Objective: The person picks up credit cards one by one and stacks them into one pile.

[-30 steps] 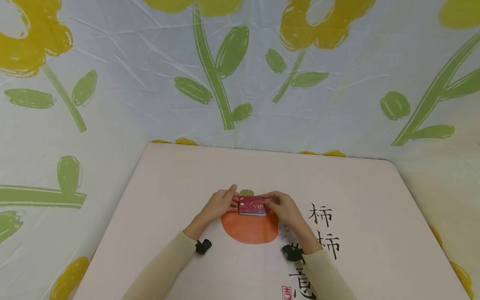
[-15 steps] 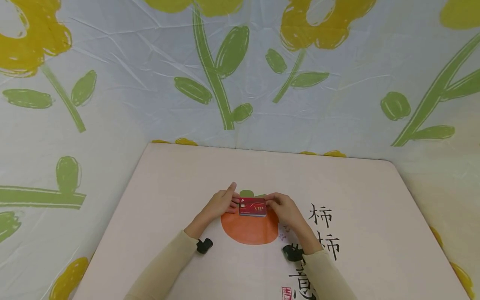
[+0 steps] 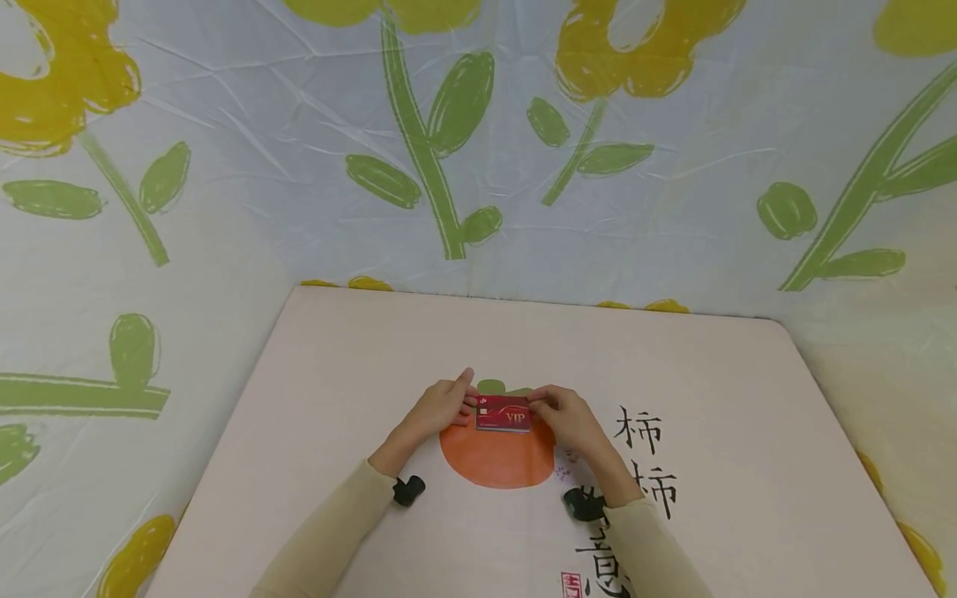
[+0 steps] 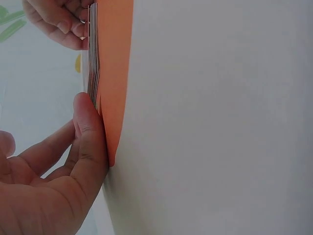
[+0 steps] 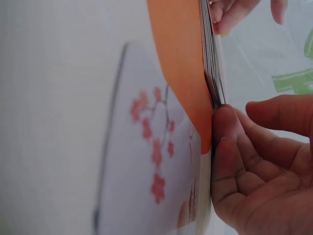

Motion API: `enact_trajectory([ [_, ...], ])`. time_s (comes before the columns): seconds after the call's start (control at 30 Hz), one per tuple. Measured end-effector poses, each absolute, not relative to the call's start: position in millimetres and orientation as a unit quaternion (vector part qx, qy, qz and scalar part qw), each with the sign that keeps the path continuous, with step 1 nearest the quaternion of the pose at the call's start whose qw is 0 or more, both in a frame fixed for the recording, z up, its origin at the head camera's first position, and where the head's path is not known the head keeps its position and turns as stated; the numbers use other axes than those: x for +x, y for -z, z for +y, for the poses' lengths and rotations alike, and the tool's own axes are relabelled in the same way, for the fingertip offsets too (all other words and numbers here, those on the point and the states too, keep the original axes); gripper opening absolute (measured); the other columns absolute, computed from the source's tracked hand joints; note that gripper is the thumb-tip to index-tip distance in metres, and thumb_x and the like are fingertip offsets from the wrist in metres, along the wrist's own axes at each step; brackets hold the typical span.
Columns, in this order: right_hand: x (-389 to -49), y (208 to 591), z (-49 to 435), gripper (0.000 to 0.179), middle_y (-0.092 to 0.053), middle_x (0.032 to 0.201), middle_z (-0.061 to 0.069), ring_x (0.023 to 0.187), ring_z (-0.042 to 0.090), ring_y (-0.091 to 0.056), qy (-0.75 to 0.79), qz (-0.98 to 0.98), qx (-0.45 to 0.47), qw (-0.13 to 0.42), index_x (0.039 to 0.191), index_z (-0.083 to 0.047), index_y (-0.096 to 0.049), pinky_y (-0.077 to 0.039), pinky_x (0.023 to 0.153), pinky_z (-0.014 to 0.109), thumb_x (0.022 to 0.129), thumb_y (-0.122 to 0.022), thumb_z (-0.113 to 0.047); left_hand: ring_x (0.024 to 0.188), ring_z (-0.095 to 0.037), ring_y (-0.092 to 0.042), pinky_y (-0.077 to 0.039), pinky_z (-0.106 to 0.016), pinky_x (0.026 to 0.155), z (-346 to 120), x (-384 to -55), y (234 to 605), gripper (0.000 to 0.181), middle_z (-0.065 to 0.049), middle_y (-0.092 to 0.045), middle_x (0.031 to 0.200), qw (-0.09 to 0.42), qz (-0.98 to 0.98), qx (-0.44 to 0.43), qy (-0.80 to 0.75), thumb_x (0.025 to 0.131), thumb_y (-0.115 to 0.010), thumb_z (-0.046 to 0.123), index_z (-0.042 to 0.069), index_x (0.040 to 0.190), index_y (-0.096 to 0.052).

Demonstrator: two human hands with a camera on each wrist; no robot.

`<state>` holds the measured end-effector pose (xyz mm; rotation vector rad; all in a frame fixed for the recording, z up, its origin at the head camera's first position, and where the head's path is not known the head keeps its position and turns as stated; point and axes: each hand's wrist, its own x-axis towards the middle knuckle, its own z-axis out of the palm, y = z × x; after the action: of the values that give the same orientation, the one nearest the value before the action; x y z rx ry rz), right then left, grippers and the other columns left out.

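Observation:
A stack of thin cards (image 4: 93, 54) lies flat on the mat's printed orange persimmon (image 3: 497, 461). Its top card is a red VIP card (image 3: 503, 414) with a chip. In the head view, my left hand (image 3: 441, 404) is at the left end, fingers touching the cards' edge and thumb raised. My right hand (image 3: 564, 413) is at the right end; in the right wrist view its fingertips rest against the card edges (image 5: 208, 58), with the thumb held apart. Both wrist views show the edges slightly out of line near the fingertips.
A pale card-like piece with red blossoms (image 5: 156, 142) lies near my right wrist. Black wrist cameras (image 3: 409, 491) sit by both cuffs. The pink mat (image 3: 359, 349) bears black printed characters (image 3: 646, 428). Flowered cloth (image 3: 284, 166) hangs behind and at the sides.
The red VIP card has shifted slightly toward me and now covers more of the pale layer that showed along the stack's near edge. Both hands stay at the ends, almost unmoved.

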<state>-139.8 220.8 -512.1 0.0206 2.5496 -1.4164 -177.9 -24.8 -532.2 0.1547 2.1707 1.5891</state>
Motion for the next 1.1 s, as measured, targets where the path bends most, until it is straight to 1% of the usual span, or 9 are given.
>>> enact_trajectory([
  [0.17,-139.3,511.1,221.7,0.018,-0.068,0.101,0.009,0.093,0.026,-0.059,0.479,0.871,0.011,0.111,0.113,-0.001,-0.068,-0.052,0.077,0.035,0.1,-0.06,-0.01,0.083,-0.018,-0.068,-0.058,-0.03,0.071,-23.5,-176.9,533.3,0.068,-0.008,-0.068,0.102,0.224,0.785,0.059,-0.575,0.104,-0.038,0.056,-0.004,0.119,-0.065],
  [0.3,-138.3,511.2,222.9,0.019,-0.068,0.103,0.009,0.096,0.026,-0.059,0.474,0.873,0.014,0.109,0.114,-0.002,-0.068,-0.053,0.079,0.036,0.1,-0.061,-0.012,0.083,-0.017,-0.068,-0.058,-0.029,0.071,-23.7,-176.4,534.3,0.061,-0.008,-0.068,0.102,0.215,0.787,0.069,-0.574,0.104,-0.044,0.052,-0.003,0.12,-0.066],
  [0.43,-135.2,509.2,225.4,0.02,-0.068,0.108,0.008,0.1,0.027,-0.059,0.467,0.877,0.019,0.111,0.115,-0.005,-0.068,-0.053,0.082,0.038,0.099,-0.062,-0.017,0.079,-0.015,-0.067,-0.057,-0.029,0.07,-25.2,-172.2,533.6,0.042,-0.005,-0.069,0.1,0.179,0.808,0.086,-0.554,0.103,-0.053,0.04,0.003,0.119,-0.068],
  [0.53,-131.8,505.0,228.9,0.022,-0.068,0.107,0.008,0.098,0.026,-0.061,0.469,0.877,0.018,0.104,0.116,-0.005,-0.068,-0.054,0.081,0.039,0.1,-0.063,-0.019,0.08,-0.013,-0.068,-0.057,-0.03,0.071,-26.5,-166.4,529.7,0.031,-0.002,-0.069,0.1,0.144,0.825,0.096,-0.537,0.101,-0.058,0.033,0.009,0.118,-0.068],
  [0.6,-129.3,501.7,231.8,0.023,-0.069,0.105,0.008,0.095,0.025,-0.063,0.471,0.877,0.012,0.094,0.118,-0.005,-0.067,-0.054,0.079,0.039,0.1,-0.062,-0.018,0.083,-0.012,-0.068,-0.056,-0.032,0.075,-27.5,-162.3,526.5,0.028,0.0,-0.07,0.101,0.122,0.833,0.105,-0.529,0.1,-0.06,0.032,0.011,0.117,-0.068],
  [0.7,-125.1,498.5,237.5,0.025,-0.069,0.105,0.008,0.092,0.023,-0.065,0.48,0.874,0.006,0.081,0.121,-0.005,-0.066,-0.054,0.078,0.038,0.1,-0.061,-0.018,0.089,-0.012,-0.067,-0.055,-0.034,0.079,-28.8,-155.0,521.8,0.029,0.0,-0.07,0.103,0.107,0.831,0.125,-0.531,0.098,-0.064,0.03,0.008,0.117,-0.068],
  [0.9,-108.6,490.9,250.1,0.029,-0.068,0.111,0.013,0.097,0.026,-0.064,0.501,0.864,-0.016,0.058,0.124,-0.002,-0.064,-0.053,0.081,0.038,0.101,-0.062,-0.02,0.091,-0.012,-0.067,-0.056,-0.028,0.079,-27.0,-134.4,519.8,0.034,0.001,-0.069,0.104,0.114,0.814,0.158,-0.548,0.097,-0.067,0.028,0.004,0.12,-0.066],
  [1.0,-100.5,492.4,259.7,0.032,-0.068,0.114,0.012,0.099,0.025,-0.064,0.497,0.866,-0.027,0.043,0.126,-0.003,-0.063,-0.053,0.081,0.037,0.1,-0.063,-0.021,0.093,-0.012,-0.066,-0.055,-0.027,0.078,-20.8,-122.5,517.3,0.033,0.001,-0.07,0.105,0.122,0.803,0.174,-0.557,0.096,-0.069,0.025,0.003,0.121,-0.066],
  [1.1,-94.1,499.8,272.4,0.033,-0.068,0.116,0.01,0.101,0.023,-0.063,0.494,0.868,-0.044,0.031,0.126,-0.004,-0.063,-0.053,0.084,0.034,0.099,-0.065,-0.023,0.096,-0.012,-0.066,-0.055,-0.027,0.079,-11.6,-112.2,516.4,0.032,-0.003,-0.069,0.109,0.149,0.787,0.191,-0.568,0.095,-0.07,0.02,0.004,0.122,-0.065],
])
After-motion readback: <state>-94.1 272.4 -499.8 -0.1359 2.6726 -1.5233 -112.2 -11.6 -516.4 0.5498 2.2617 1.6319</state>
